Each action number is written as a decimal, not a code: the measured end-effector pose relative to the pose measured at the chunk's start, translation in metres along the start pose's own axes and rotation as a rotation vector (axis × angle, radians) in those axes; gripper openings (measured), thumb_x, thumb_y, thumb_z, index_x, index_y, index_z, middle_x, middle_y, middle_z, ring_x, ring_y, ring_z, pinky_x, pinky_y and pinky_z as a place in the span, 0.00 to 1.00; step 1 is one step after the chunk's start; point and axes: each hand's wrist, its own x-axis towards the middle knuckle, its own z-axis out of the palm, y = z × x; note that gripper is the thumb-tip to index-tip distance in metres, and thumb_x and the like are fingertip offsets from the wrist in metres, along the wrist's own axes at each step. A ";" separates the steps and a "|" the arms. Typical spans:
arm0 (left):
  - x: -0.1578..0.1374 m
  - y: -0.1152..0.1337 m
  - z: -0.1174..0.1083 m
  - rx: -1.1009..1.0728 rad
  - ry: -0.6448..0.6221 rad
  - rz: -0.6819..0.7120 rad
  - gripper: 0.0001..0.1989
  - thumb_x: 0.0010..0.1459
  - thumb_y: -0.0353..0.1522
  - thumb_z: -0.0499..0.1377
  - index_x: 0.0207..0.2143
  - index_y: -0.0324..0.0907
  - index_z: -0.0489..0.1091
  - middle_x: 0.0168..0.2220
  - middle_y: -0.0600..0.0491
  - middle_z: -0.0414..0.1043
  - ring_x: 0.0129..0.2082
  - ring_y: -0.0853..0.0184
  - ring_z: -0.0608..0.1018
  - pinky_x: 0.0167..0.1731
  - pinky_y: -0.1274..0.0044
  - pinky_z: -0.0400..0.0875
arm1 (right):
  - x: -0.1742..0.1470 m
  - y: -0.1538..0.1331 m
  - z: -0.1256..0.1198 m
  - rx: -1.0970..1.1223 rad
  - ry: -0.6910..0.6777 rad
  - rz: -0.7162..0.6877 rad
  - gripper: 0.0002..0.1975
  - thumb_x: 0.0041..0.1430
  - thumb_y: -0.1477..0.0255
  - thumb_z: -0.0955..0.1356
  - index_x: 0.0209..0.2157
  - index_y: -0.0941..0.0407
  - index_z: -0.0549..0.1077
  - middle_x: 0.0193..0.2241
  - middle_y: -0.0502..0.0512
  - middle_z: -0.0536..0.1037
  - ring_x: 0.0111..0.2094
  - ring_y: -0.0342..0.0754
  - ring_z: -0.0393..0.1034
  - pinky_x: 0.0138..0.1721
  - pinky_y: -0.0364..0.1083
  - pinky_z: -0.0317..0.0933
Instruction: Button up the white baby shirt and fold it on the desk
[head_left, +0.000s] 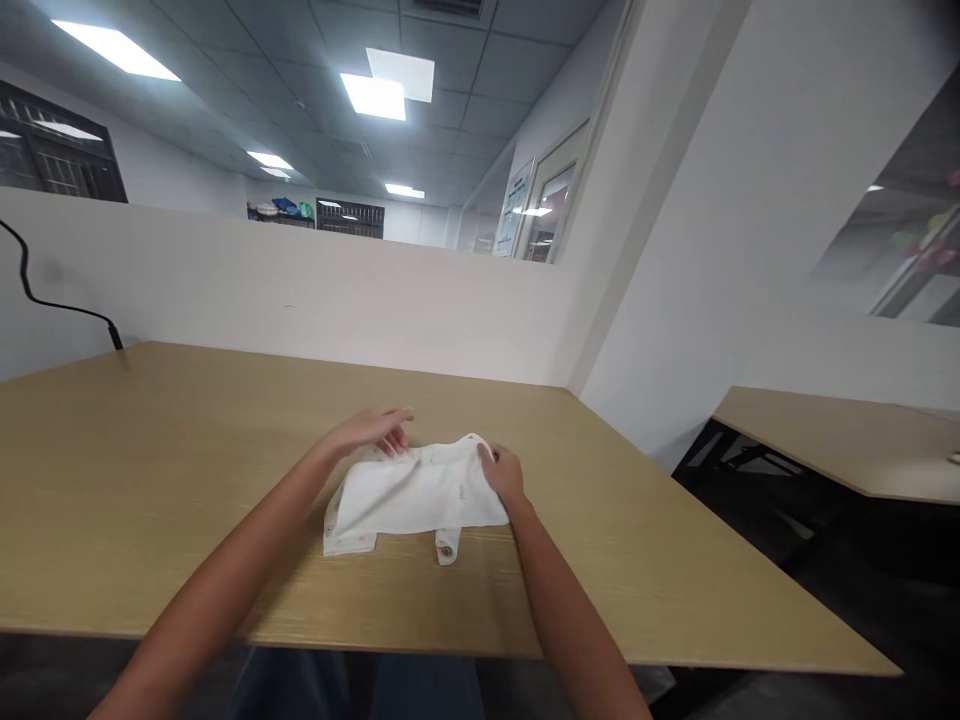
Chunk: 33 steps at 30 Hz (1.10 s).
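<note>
A small white cloth garment [405, 495] lies crumpled on the wooden table. Small coloured marks show along its lower left corner, and a short rolled tab [447, 546] with a round end sticks out at its near edge. Above the cloth's far left edge is my left hand [375, 430], fingers stretched and slightly blurred, holding nothing that I can see. My right hand [504, 472] is closed on the garment's upper right edge, thumb on top of the cloth; its other fingers are partly hidden.
The light wooden table [225, 430] reaches to a low white partition [337, 300] at the back. A black cable [64, 305] hangs at the far left. To the right stand a white wall [712, 250] and another table [840, 435] with a dark frame beneath.
</note>
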 end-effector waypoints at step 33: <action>-0.032 -0.120 -0.058 0.243 -0.242 0.079 0.19 0.45 0.49 0.70 0.26 0.43 0.77 0.25 0.55 0.72 0.30 0.62 0.72 0.30 0.77 0.64 | -0.015 -0.052 -0.057 0.344 -0.707 0.054 0.24 0.51 0.51 0.75 0.34 0.60 0.81 0.33 0.56 0.79 0.34 0.48 0.69 0.34 0.43 0.61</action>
